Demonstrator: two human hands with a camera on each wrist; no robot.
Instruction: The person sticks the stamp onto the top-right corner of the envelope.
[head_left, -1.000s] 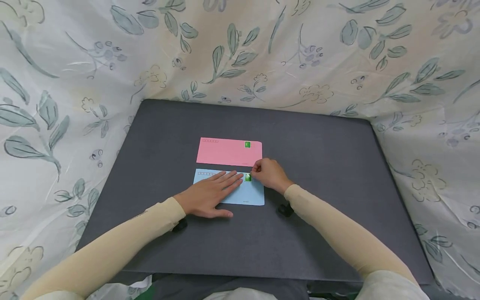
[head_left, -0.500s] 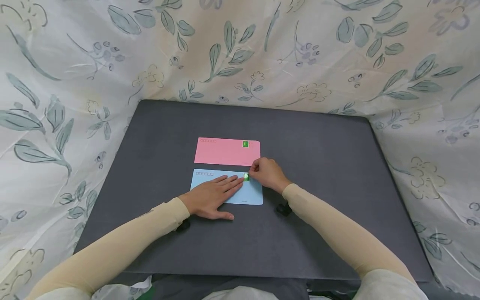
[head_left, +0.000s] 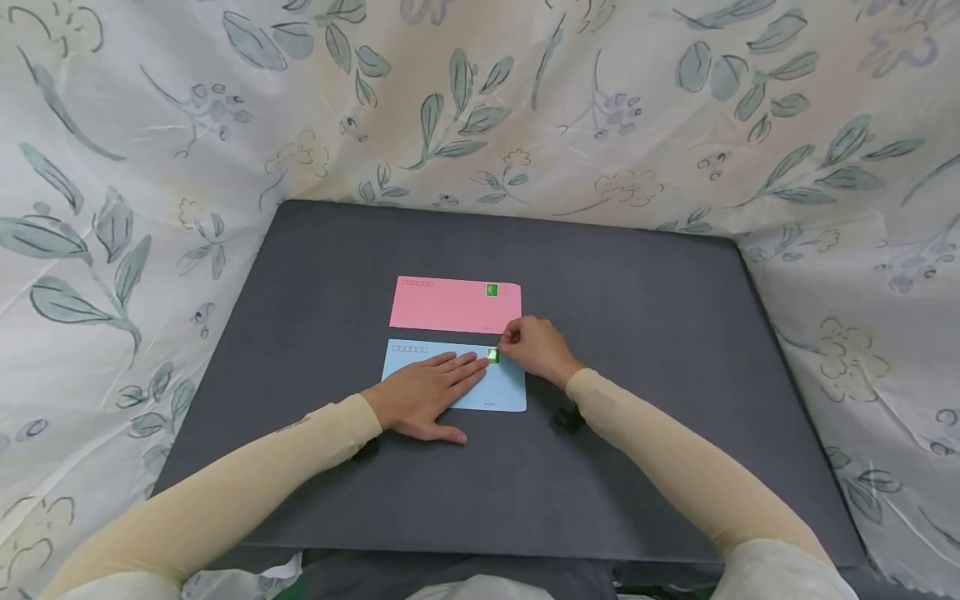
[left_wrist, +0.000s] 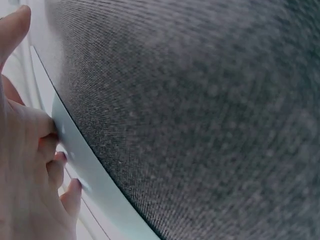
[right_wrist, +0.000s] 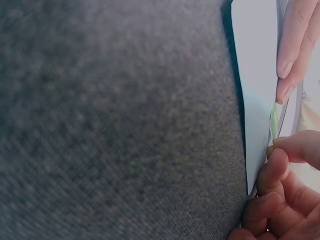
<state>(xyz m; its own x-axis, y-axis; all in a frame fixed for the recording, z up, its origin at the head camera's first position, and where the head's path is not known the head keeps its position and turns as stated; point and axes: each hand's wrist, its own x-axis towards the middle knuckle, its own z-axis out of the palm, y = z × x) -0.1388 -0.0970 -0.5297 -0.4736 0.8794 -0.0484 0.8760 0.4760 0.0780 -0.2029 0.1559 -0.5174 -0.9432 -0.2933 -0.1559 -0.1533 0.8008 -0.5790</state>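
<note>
My left hand (head_left: 431,393) lies flat with spread fingers on the blue envelope (head_left: 480,396), its fingertips right beside a green stamp (head_left: 492,355) near the envelope's upper right corner. With thumb and forefinger, my right hand (head_left: 538,346) pinches the stamp's right edge. In the right wrist view the stamp (right_wrist: 274,121) appears as a thin, slightly bowed strip, between the left fingertips and the right hand's pinch. The left wrist view has the left fingers (left_wrist: 47,145) pressing along the pale blue envelope (left_wrist: 95,165). The palm hides the envelope's lower left part.
A pink envelope (head_left: 450,310) lies just beyond the blue one, with a green stamp (head_left: 492,290) at its upper right. Both lie on a dark grey tabletop (head_left: 637,308). Floral cloth (head_left: 465,108) hangs around the table's back and sides.
My left hand has slid slightly right and toward me, uncovering more of the blue envelope's row of printed boxes. The right hand keeps its pinch at the stamp.
</note>
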